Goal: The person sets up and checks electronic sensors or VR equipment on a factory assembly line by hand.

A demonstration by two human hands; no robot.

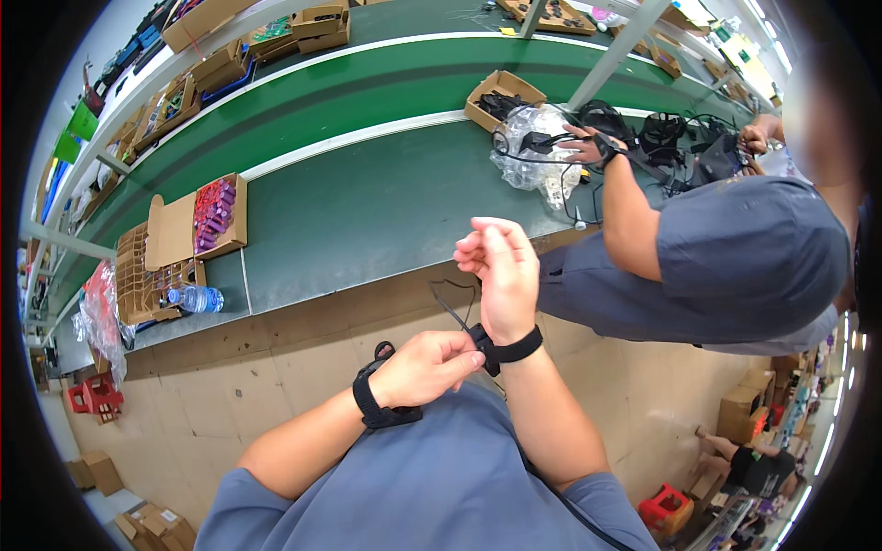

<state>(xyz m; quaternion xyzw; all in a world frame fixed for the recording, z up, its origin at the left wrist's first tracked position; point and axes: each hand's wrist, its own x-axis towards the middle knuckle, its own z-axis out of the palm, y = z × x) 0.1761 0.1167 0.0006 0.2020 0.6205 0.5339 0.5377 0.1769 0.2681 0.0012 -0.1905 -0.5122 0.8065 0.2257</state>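
Note:
My left hand (424, 369) is closed, thumb and fingers pinching a small black device (481, 347) at my right wrist. A black strap (516, 348) holds that device around the wrist, and a thin dark cable (450, 308) loops up from it. My right hand (505, 280) is raised with its palm turned inward, fingers loosely bent and nothing in them. Around my left wrist sits another black strap (369, 399) with a small device on it.
A green workbench (367, 202) runs across in front, holding a carton of purple-wrapped cylinders (214, 216), a water bottle (196, 298) and a box of black parts (505, 96). At right, a co-worker (735, 257) reaches over cables and clear plastic bags (537, 165). Red stools (96, 395) stand on the floor.

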